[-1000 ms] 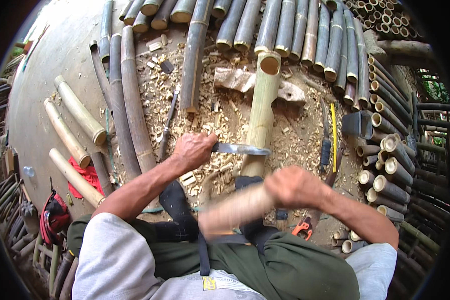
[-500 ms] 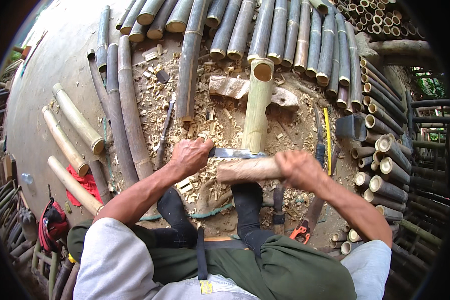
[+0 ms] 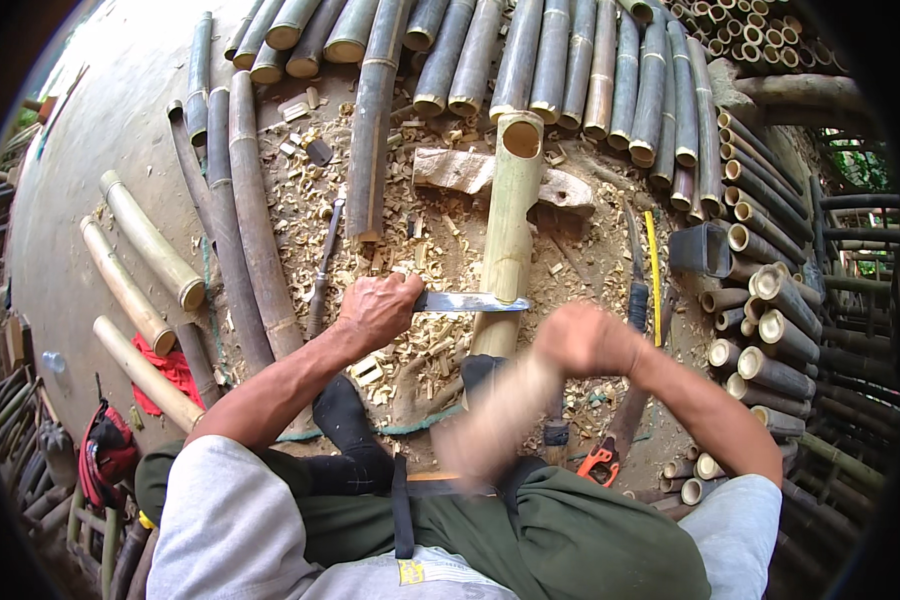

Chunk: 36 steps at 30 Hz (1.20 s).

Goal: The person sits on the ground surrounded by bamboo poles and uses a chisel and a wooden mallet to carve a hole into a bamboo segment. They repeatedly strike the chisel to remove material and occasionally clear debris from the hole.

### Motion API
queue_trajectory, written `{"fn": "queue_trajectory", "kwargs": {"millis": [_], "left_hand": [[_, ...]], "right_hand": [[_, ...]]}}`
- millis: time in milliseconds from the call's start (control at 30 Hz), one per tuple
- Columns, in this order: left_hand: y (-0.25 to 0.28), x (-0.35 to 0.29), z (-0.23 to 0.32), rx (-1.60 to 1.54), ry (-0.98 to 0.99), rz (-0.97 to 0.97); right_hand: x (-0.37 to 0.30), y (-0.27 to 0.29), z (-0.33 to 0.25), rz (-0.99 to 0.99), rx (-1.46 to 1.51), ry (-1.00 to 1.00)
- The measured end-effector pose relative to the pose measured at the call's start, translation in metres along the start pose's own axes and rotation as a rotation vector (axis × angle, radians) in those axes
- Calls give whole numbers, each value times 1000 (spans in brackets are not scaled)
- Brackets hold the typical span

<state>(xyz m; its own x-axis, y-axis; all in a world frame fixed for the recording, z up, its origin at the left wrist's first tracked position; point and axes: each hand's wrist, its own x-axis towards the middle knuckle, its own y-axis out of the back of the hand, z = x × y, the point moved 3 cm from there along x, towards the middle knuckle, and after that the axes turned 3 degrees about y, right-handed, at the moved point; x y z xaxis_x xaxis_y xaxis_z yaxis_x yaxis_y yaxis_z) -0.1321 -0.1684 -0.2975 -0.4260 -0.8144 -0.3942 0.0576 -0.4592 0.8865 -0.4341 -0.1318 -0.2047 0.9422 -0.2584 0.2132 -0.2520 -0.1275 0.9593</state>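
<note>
A dark box [image 3: 700,252] is sitting at frame right, contents unclear. Shavings [image 3: 432,345] are littering the ground [image 3: 80,240], bamboo poles [image 3: 515,70] lining the top. Mid-frame, the closed left hand [image 3: 378,310] is holding a knife [image 3: 470,302] across the pale bamboo [image 3: 508,230]; below right, the right hand [image 3: 587,340] is clenching a blurred wooden club [image 3: 498,418].

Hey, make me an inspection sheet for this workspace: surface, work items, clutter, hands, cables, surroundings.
Surface: grey-brown ground, pale chips strewn across the middle.
Work items: knife, its blade across a pale bamboo tube; wooden club, blurred.
Clutter: orange-handled saw, yellow strip, red cloth.
Hands: left hand grips the knife; right hand grips the wooden club.
Cables: nothing certain; teal cord-like strip on the ground.
Surroundings: dark bamboo poles ahead, cut bamboo pieces stacked at right.
</note>
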Motion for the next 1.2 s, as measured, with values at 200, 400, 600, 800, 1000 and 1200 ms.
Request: {"fn": "queue_trajectory", "kwargs": {"millis": [200, 400, 600, 800, 1000, 1200], "left_hand": [[-9, -7, -8, 6, -1, 34], [-5, 6, -10, 7, 44, -50], [-7, 10, -10, 36, -33, 40], [-14, 5, -16, 69, -160, 261], [-4, 17, -29, -480, -273, -24], [54, 62, -52, -948, 8, 156]], "right_hand": [[31, 19, -37, -141, 137, -223], [3, 12, 32, -411, -57, -492], [17, 11, 2, -63, 35, -63], [2, 53, 36, -312, 45, -710], [2, 98, 22, 314, 561, -1229], [-12, 78, 7, 924, 1300, -1269]]}}
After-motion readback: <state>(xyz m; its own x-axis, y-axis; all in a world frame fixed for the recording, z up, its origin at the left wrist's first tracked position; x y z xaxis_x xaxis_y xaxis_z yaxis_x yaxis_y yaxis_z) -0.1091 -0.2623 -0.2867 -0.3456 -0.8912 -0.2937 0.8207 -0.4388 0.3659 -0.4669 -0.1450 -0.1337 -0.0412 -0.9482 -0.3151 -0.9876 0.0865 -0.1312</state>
